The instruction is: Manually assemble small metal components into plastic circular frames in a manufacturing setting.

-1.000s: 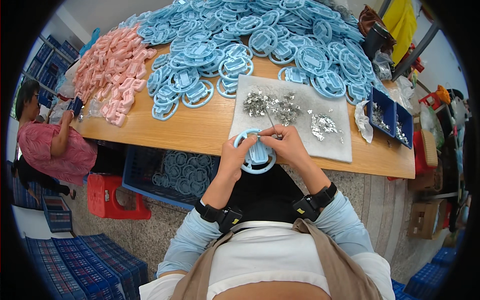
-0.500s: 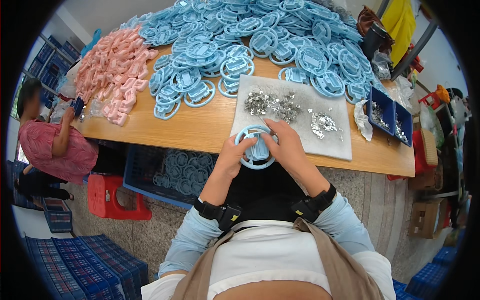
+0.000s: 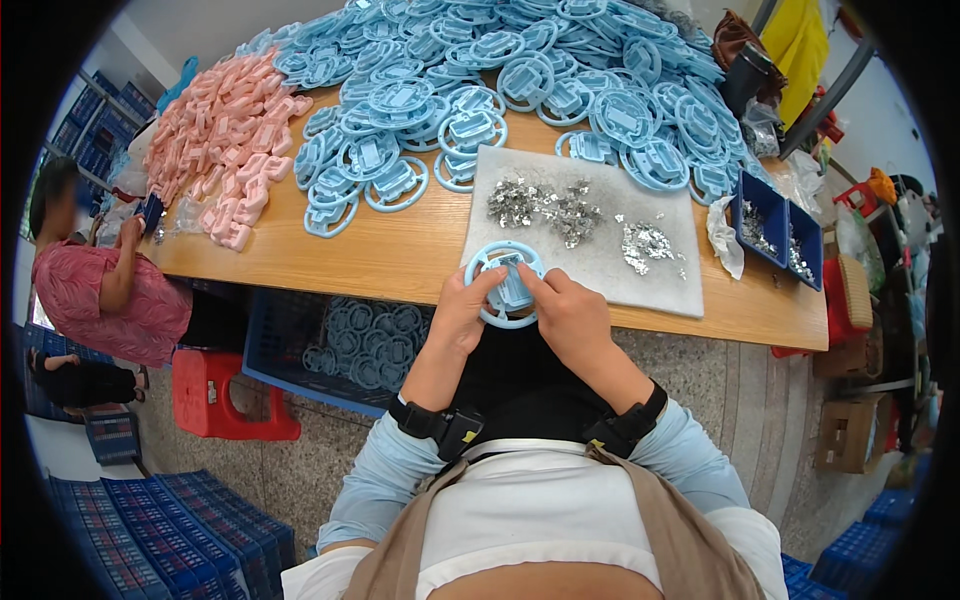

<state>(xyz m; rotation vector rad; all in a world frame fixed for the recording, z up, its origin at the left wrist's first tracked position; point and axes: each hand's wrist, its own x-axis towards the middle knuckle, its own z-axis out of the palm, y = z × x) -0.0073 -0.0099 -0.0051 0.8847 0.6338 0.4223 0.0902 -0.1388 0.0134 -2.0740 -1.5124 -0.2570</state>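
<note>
the left hand (image 3: 466, 310) pinches a blue wheel (image 3: 513, 293) on its left, the right hand (image 3: 573, 313) on its right; it seems partway done, details too small to tell. just beyond the fingers lie metal bits (image 3: 516, 203); well left, a crate of wheels (image 3: 258, 335), perhaps finished; farthest, a heap of wheels (image 3: 622, 122) seems untouched.

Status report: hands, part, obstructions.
Left hand gripping blue ring-shaped part, right hand at its right side. Fingers partly cover it. White mat just beyond.
</note>
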